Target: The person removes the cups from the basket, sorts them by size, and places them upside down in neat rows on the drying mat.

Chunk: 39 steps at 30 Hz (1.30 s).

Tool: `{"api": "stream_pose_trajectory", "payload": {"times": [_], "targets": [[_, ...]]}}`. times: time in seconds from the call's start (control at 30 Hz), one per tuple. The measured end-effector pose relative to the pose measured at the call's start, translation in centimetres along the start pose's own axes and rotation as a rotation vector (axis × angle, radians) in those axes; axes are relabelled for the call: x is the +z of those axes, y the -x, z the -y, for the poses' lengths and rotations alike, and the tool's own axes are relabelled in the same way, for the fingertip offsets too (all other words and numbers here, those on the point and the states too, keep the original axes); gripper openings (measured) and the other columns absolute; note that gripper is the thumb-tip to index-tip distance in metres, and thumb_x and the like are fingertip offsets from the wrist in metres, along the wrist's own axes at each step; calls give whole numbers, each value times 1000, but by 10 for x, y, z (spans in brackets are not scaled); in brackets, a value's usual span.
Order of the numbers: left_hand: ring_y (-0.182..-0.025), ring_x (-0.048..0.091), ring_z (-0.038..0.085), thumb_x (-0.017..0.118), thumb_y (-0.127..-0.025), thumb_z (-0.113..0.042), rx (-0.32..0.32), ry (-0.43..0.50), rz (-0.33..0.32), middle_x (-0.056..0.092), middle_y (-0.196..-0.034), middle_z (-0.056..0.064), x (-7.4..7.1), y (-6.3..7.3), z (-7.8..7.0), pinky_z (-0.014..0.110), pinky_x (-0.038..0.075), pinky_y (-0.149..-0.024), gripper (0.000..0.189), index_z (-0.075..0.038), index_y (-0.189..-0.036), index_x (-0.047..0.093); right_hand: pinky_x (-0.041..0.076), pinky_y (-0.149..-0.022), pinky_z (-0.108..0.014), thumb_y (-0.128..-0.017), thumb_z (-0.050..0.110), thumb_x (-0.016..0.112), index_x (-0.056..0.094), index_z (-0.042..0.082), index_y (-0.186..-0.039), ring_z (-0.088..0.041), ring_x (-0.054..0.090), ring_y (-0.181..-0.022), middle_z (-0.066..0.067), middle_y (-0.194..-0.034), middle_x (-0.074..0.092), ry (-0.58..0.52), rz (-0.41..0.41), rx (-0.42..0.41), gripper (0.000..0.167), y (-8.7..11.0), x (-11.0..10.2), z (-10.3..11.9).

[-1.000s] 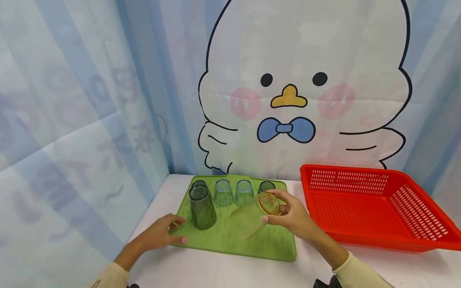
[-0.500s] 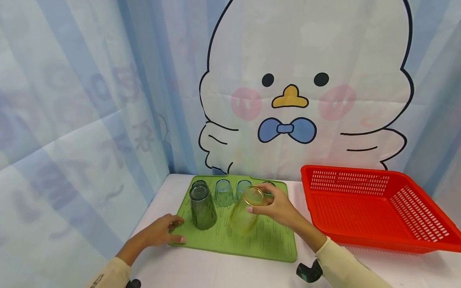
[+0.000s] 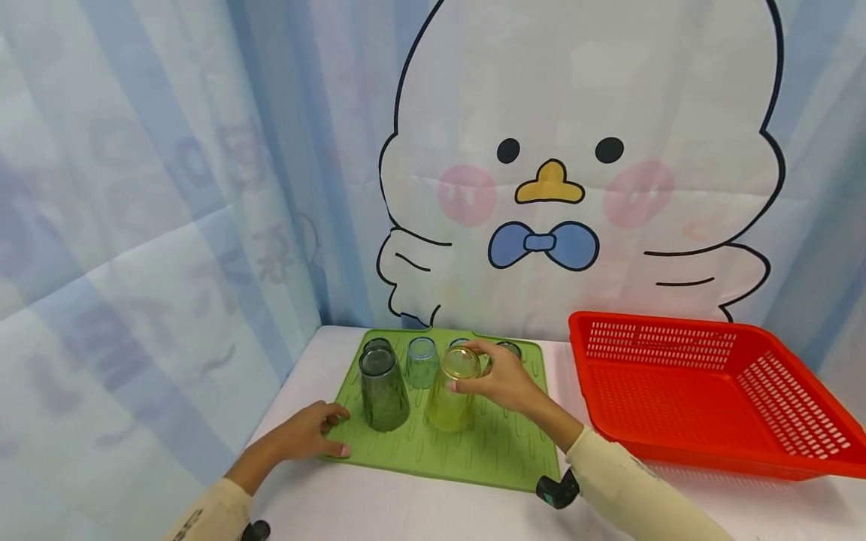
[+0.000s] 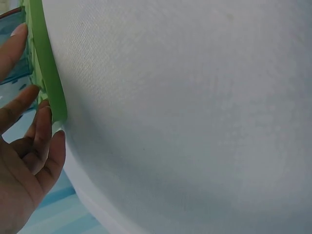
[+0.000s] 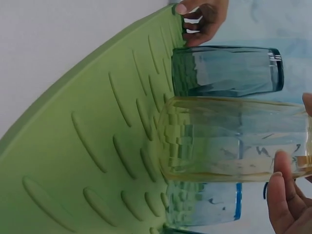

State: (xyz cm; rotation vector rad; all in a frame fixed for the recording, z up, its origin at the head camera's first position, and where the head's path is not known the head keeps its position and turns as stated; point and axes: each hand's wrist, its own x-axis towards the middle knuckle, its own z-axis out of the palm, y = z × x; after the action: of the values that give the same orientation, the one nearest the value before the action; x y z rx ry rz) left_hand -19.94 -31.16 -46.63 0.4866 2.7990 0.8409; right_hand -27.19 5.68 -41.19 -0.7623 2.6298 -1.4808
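My right hand grips a yellow clear glass near its upper end. The glass is upright, its lower end at the green ridged mat; whether it bears fully on the mat I cannot tell. Just left of it stands a dark grey-green tall glass. In the right wrist view, the yellow glass lies between the dark glass and a short bluish glass. My left hand is at the mat's left edge, thumb and fingers spread apart; in the left wrist view its fingers touch the mat's rim.
Behind the tall glasses, a row of short glasses stands along the mat's back, including a light blue one and a dark one, partly hidden by my right hand. A red perforated basket is at right. Printed curtains enclose the left and back.
My right hand has moved left with the yellow glass, turning it from tilted to upright beside the dark tall glass. The left hand stays at the mat's edge.
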Motion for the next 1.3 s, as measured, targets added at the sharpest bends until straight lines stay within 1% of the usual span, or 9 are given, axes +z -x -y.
{"api": "stream_pose_trajectory", "payload": {"times": [0.07, 0.17, 0.37, 0.57, 0.67, 0.9, 1.03, 1.17, 1.3], "targets": [[-98, 60, 27, 84, -81, -32, -1, -1, 1, 61, -110, 15, 0, 0, 0, 44, 52, -85, 60, 0, -126, 61, 52, -62, -33, -74, 38, 89, 59, 14, -136, -17, 57, -68, -8, -111, 67, 2, 6, 9, 73, -3, 2, 1], [-99, 61, 27, 85, -81, -31, -8, 2, -2, 62, -110, 14, 0, -1, -1, 44, 52, -85, 59, 0, -125, 61, 53, -63, -34, -74, 39, 89, 59, 16, -137, -19, 59, -70, -8, -114, 66, 7, 13, 15, 73, -8, 5, 2], [-100, 60, 27, 85, -80, -29, -22, 16, -7, 61, -111, 14, 2, -1, -1, 44, 52, -85, 58, -1, -125, 61, 52, -70, -34, -75, 42, 88, 60, 16, -135, -20, 62, -92, -6, -120, 66, 59, 12, 17, 71, -14, 12, -1], [-100, 60, 27, 86, -80, -28, -29, 18, -13, 62, -112, 14, 2, 0, -1, 44, 52, -86, 58, -2, -125, 61, 53, -83, -46, -75, 41, 88, 59, 17, -136, -28, 59, -115, -8, -127, 63, 74, 46, 18, 72, -17, 14, 0], [-100, 60, 26, 86, -79, -28, -30, 18, -15, 62, -111, 14, 2, 0, 0, 44, 52, -86, 57, -2, -124, 61, 52, -85, -49, -75, 39, 88, 59, 17, -137, -30, 59, -117, -9, -127, 63, 74, 55, 5, 72, -18, 14, -1], [-100, 60, 27, 86, -80, -28, -24, 26, -10, 61, -112, 15, 2, -1, 2, 45, 52, -85, 57, -2, -124, 61, 52, -84, -46, -78, 38, 87, 57, 15, -138, -28, 59, -116, -8, -131, 62, 51, 55, -8, 71, -19, 17, -2], [-101, 60, 28, 86, -80, -27, -25, 31, -10, 61, -112, 15, 2, -1, 1, 45, 52, -86, 57, -2, -124, 61, 52, -88, -48, -79, 40, 86, 57, 13, -139, -28, 59, -118, -8, -134, 62, 73, 50, -4, 72, -19, 18, 0], [-100, 60, 27, 86, -80, -27, -26, 24, -13, 61, -111, 14, 2, -1, 0, 44, 52, -85, 57, -2, -124, 61, 51, -90, -51, -79, 41, 86, 57, 13, -139, -30, 58, -121, -9, -133, 62, 109, 46, 3, 73, -18, 17, 2], [-99, 60, 26, 86, -79, -27, -24, 13, -17, 61, -110, 13, 2, 0, 0, 42, 51, -84, 56, -2, -123, 61, 53, -89, -51, -78, 42, 86, 57, 15, -140, -31, 59, -120, -10, -131, 63, 128, 49, -7, 74, -17, 14, 0]]}}
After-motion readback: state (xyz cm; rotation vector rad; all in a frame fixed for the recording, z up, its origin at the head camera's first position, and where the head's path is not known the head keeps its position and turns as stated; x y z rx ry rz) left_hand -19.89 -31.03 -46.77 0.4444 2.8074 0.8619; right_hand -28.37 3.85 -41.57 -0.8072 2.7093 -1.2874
